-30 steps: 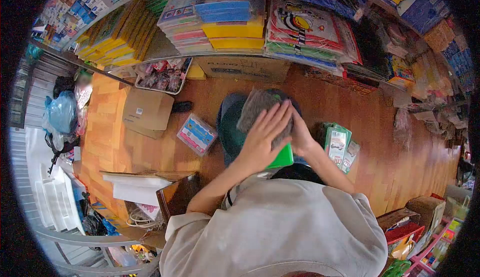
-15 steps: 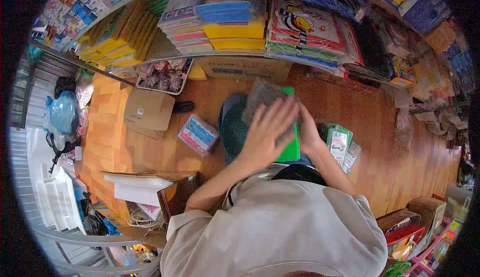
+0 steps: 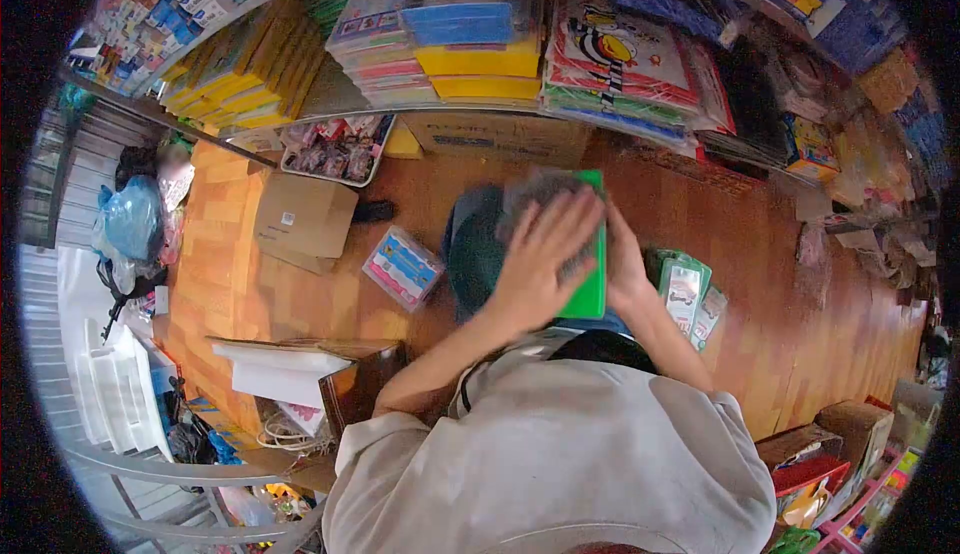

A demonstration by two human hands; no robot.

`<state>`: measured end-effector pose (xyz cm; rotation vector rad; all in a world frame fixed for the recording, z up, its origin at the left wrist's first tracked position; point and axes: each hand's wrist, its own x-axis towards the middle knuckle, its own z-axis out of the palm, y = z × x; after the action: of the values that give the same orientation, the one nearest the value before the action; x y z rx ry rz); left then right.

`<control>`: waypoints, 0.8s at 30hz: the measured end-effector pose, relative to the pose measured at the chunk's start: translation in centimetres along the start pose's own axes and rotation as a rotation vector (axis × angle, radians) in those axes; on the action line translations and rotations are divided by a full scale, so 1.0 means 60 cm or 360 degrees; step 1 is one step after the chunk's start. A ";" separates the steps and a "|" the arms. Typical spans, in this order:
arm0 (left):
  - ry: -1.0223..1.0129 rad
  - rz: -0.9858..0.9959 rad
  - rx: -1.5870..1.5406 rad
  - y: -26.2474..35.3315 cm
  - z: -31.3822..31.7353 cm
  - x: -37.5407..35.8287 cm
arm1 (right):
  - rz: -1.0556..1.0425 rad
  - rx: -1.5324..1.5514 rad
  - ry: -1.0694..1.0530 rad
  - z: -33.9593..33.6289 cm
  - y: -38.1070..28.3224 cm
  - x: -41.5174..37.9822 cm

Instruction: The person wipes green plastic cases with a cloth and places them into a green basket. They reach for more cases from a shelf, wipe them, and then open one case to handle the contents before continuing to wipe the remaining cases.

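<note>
Over my lap is a bright green flat item (image 3: 592,294), upright in the view. My right hand (image 3: 627,266) holds its right edge, with the fingers wrapped round it. A grey-brown cloth-like piece (image 3: 535,194), blurred, lies at its upper left. My left hand (image 3: 545,259) lies over the cloth and the green face with its fingers stretched out; motion blurs it, and what is under the palm is hidden. On the floor to the right are green packs (image 3: 683,289) with white labels. A clear case (image 3: 402,269) with blue and pink contents lies to the left.
A low shelf (image 3: 300,120) with stacked books and packets spans the top. Under it are a tray (image 3: 372,169) of small packets and a long carton (image 3: 500,139). A cardboard box (image 3: 305,219) lies left; an open box (image 3: 365,379) is near my left elbow.
The view has shifted slightly, so the surroundings sit a little further right. My left hand and the cloth have moved slightly over the green item. My right hand keeps its hold.
</note>
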<state>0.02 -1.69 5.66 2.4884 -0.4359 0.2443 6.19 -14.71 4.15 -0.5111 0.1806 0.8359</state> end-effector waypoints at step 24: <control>-0.0190 0.0156 -0.0176 0.055 0.017 -0.044 | 0.0030 0.0016 -0.0217 -0.031 -0.027 0.026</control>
<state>-3.54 -4.20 5.86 2.3838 -0.6052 0.1077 8.52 -15.53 2.61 -0.4417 0.0642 0.8846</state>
